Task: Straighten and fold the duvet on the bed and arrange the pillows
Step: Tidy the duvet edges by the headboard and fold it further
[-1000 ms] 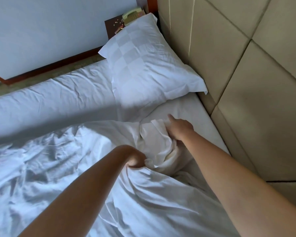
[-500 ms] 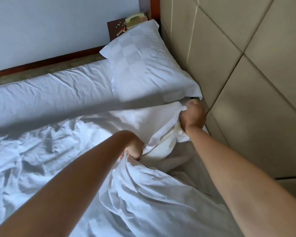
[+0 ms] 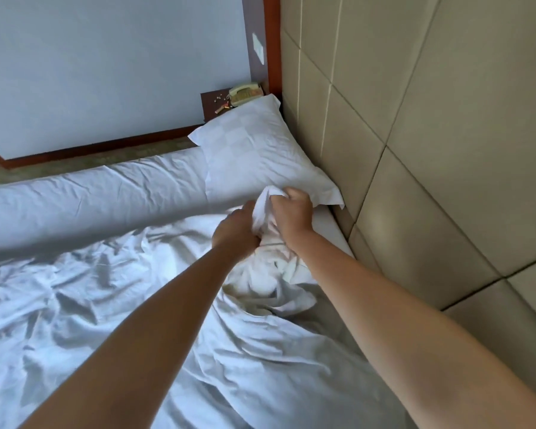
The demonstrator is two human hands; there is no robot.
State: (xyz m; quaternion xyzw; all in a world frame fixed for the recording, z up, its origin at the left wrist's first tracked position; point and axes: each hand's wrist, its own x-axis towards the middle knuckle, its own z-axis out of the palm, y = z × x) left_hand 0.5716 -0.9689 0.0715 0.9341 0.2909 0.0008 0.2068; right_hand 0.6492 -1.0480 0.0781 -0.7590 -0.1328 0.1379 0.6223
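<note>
Both hands around bunched duvet

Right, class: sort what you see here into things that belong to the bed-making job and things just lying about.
Part of the job:
- duvet, crumpled, its bunched end held by both hands
- pillow against the headboard
- left hand
- right hand

Lying about:
- telephone on the bedside table
- small bits scattered beside it

Bed carries rumpled duvet; pillow at headboard.
</note>
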